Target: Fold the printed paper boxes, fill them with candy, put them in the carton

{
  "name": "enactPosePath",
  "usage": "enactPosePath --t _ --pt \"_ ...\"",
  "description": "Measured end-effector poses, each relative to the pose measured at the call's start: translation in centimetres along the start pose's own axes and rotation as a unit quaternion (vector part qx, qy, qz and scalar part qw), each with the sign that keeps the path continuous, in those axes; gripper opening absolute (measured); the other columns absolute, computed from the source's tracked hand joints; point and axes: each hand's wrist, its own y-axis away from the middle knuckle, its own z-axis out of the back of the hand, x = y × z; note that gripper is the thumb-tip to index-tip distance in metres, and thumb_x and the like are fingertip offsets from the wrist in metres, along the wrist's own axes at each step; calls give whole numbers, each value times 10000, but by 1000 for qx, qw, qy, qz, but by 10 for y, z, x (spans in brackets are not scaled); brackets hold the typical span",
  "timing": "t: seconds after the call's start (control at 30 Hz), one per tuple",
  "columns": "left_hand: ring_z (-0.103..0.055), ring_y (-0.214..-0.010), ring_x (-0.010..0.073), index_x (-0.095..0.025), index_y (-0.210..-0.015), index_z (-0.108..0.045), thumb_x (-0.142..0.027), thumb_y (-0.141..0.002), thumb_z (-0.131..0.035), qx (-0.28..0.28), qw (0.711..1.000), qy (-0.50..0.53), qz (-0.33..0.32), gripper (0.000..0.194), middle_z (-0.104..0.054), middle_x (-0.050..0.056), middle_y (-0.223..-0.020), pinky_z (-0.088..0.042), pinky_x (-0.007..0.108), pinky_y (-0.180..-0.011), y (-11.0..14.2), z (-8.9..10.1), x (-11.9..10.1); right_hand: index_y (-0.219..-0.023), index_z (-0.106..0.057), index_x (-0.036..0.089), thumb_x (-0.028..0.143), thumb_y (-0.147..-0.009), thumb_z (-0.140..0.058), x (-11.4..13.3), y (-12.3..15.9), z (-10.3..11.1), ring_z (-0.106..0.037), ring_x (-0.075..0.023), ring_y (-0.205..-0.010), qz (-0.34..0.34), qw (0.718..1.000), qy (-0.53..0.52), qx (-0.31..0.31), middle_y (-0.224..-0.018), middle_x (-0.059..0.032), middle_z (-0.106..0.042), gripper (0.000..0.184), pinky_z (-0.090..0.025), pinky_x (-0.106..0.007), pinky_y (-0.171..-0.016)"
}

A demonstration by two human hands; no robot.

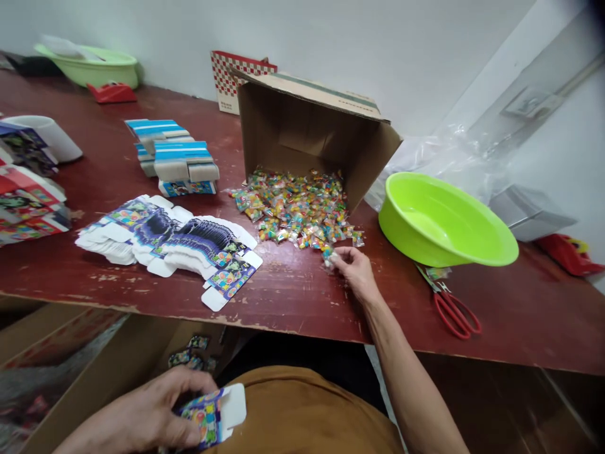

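Observation:
My left hand (165, 410) grips a small printed candy box (205, 416) low over my lap, its white end flap standing out. At the table, my right hand (354, 271) pinches a small clear candy packet (328, 255) at the near edge of the candy pile. That pile of colourful candy packets (297, 208) spills from a cardboard carton (312, 120) lying on its side with its mouth toward me. To the left of the pile, a fanned stack of flat, unfolded candy boxes (179, 239) lies on the red table (293, 296).
A lime green basin (449, 221) stands at the right, with red-handled scissors (454, 312) before it. Blue-and-white card stacks (177, 151) and a pale green basin (94, 66) are toward the back left. Below the table's edge, an open carton (118, 353) holds several filled boxes (189, 356).

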Motion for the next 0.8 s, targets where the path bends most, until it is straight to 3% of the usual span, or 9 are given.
enactPosePath --t 0.07,0.17,0.23,0.3,0.4,0.53,0.67,0.73,0.8 --pt "-667 -850 272 -259 -876 -781 -392 -569 -871 -35 999 -3 -2 347 -759 37 -894 -528 286 -710 -1 0 -4 -910 -626 147 596 -632 -747 11 13 -12 -646 -170 -626 0 998 -57 9 -745 -53 -696 542 -491 -283 -568" --pt "-655 -961 242 -259 -1101 -687 -433 -707 -800 -47 995 83 -34 445 -740 60 -1036 -514 269 -775 -9 -16 -27 -888 -638 171 566 -624 -795 36 42 -24 -644 -151 -622 1 990 -136 41 -778 -39 -706 500 -505 -272 -563" --pt "-643 -760 191 -221 -1099 -622 -440 -795 -723 -11 986 132 -99 388 -719 51 -870 -499 258 -672 -16 -34 -48 -880 -658 183 462 -657 -826 53 65 -34 -671 -165 -680 -3 969 -216 119 -795 -41 -722 395 -533 -288 -630" --pt "-614 -679 149 -214 -1109 -572 -390 -843 -674 -9 973 166 -158 335 -681 27 -859 -494 264 -682 -23 -51 -65 -848 -670 188 389 -671 -835 66 86 -44 -672 -161 -699 2 953 -239 186 -783 -32 -724 316 -542 -295 -687" --pt "-568 -621 126 -212 -1098 -545 -328 -849 -649 -16 966 180 -183 294 -640 3 -822 -477 250 -619 -27 -69 -80 -818 -678 191 360 -677 -830 74 107 -60 -644 -145 -670 5 950 -228 214 -758 -13 -709 268 -534 -280 -673" --pt "-555 -639 126 -215 -1066 -561 -264 -808 -682 -36 962 192 -192 289 -614 -19 -785 -467 223 -582 -28 -75 -84 -835 -704 207 385 -771 -759 70 118 -68 -625 -162 -696 43 953 -164 252 -795 -29 -693 197 -523 -283 -627" --pt "-589 -554 143 -194 -1056 -599 -438 -825 -663 -51 935 302 -178 342 -656 6 -728 -487 250 -538 -29 -75 -86 -856 -742 231 390 -871 -655 70 118 -63 -606 -178 -911 144 953 -111 242 -1028 -61 -624 182 -523 -302 -769" --pt "-603 -507 158 -165 -1024 -627 -568 -843 -591 -56 922 349 -161 442 -677 39 -689 -482 259 -498 -29 -75 -87 -948 -717 233 399 -862 -670 70 115 -60 -600 -170 -911 108 959 -140 222 -976 -43 -612 193 -512 -298 -802" --pt "-605 -481 159 -147 -978 -651 -595 -831 -596 -61 918 360 -155 475 -687 52 -651 -479 252 -475 -30 -77 -87 -1060 -656 232 421 -804 -736 69 112 -60 -607 -148 -785 22 943 -189 272 -865 -7 -616 328 -518 -281 -732"
